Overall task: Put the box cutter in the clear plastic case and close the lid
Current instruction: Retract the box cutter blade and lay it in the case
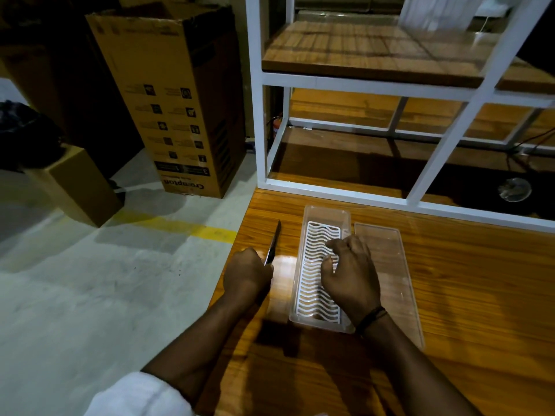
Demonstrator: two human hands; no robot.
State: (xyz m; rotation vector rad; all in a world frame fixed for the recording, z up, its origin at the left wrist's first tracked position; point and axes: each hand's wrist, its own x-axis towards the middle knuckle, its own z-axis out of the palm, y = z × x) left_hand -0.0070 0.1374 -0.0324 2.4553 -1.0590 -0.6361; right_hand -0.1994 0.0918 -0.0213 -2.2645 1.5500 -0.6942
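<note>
Head view, left hand (247, 276) gripping box cutter (273, 243), pointing away

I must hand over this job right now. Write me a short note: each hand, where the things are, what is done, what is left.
Left hand: closed on the box cutter, at the table's left edge, left of the case.
Right hand: resting on the open clear plastic case, holding nothing.
Lid: off, flat on the table beside the case's right side.
Done: cutter picked up.
Left: put the cutter in the case, close the lid.
</note>
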